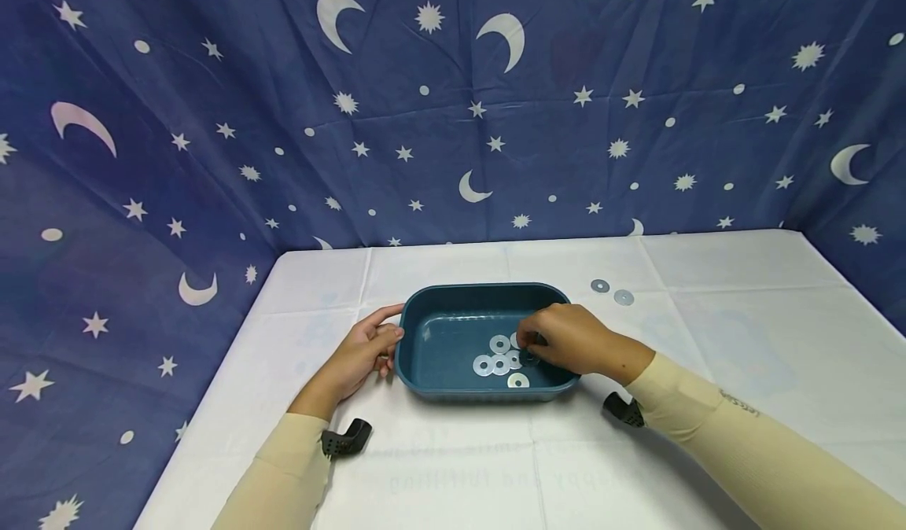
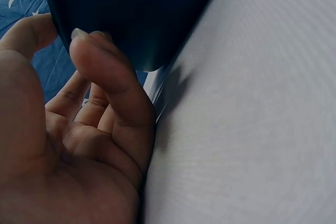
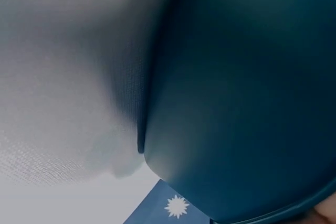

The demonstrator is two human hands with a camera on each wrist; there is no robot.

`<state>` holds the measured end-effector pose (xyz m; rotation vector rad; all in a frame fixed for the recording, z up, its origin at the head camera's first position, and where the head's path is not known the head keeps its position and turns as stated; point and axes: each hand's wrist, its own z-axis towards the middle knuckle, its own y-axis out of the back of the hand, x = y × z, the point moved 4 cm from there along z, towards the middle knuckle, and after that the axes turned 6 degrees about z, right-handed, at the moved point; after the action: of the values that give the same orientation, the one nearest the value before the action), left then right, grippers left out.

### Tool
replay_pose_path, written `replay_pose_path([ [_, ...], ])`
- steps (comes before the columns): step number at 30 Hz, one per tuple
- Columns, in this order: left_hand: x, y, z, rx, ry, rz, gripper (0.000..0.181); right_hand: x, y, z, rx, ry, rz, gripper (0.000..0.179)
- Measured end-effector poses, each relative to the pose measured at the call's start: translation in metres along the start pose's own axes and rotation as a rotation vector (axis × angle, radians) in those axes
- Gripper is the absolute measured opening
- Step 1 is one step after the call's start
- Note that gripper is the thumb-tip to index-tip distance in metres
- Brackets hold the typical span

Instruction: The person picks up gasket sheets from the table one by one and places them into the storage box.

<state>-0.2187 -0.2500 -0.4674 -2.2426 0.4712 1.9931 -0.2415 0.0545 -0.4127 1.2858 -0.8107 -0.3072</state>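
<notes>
A dark teal oblong tub point(image 1: 453, 395) stands on the table. My left hand point(image 1: 362, 355) holds its left end, thumb at the rim and other fingers bent outside the wall; the left wrist view shows this hand point(image 2: 100, 114) close up. Over the tub's right side reaches my right hand point(image 1: 566, 340), fingers bent down and pinching a dark-looking washer point(image 1: 529, 358), partly hidden by the fingers. Several flat silver washers point(image 1: 484, 366) lie on the tub floor beside those fingertips. In the right wrist view the tub's outer wall point(image 3: 236, 103) covers most of the hand.
Two more washers, one point(image 1: 600, 285) farther back and one point(image 1: 624, 297) nearer, lie on the white tablecloth point(image 1: 453, 467) right of the tub. A blue curtain point(image 1: 425, 137) with moons and stars hangs behind the table and along its sides.
</notes>
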Motion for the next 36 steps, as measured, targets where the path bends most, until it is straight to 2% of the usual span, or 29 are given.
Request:
replay_pose_path([
  [13,-0.0008,-0.0003,0.0017,-0.004,0.004,0.004,0.055,0.0011,-0.0028,0.0011,-0.007,-0.018,-0.041,0.010],
  [26,0.0004,0.0000,0.0005,0.002,-0.010,-0.009,0.056,0.0030,-0.0032,0.0001,-0.031,0.001,-0.070,0.013],
  [36,0.0020,0.0001,0.0017,0.004,-0.008,-0.003,0.056,0.0021,-0.0027,-0.0010,-0.026,-0.019,-0.050,0.015],
])
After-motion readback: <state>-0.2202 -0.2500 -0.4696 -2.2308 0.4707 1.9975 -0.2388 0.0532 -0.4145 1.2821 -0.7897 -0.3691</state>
